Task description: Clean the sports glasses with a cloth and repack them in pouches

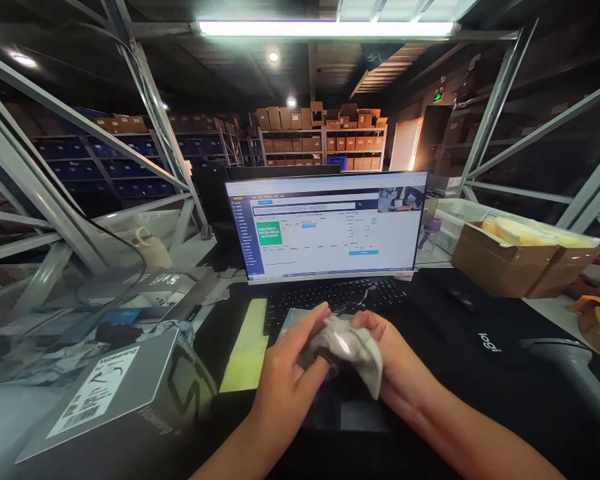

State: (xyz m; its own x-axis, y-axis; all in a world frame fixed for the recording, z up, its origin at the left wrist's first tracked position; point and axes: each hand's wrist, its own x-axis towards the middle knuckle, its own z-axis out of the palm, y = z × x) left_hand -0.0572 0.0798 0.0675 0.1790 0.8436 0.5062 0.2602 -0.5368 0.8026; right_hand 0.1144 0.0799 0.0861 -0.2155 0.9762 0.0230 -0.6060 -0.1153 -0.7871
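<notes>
Both my hands meet over the black desk mat [485,373], just in front of the keyboard [337,297]. Between them is a small crumpled clear plastic bag [350,347] with something dark inside that I cannot make out. My left hand [290,363] pinches its left side, thumb and fingers closed on the plastic. My right hand [387,353] cups it from the right and below, fingers curled around it. A monitor [325,223] showing a form page with a green box stands right behind the keyboard.
A grey box with a printed label [105,393] lies at the left front, a yellow-green strip [245,347] beside it. Open cardboard boxes [515,257] and a white basket [460,217] stand at the right, a tape dispenser [597,320] further right. Metal racking frames both sides.
</notes>
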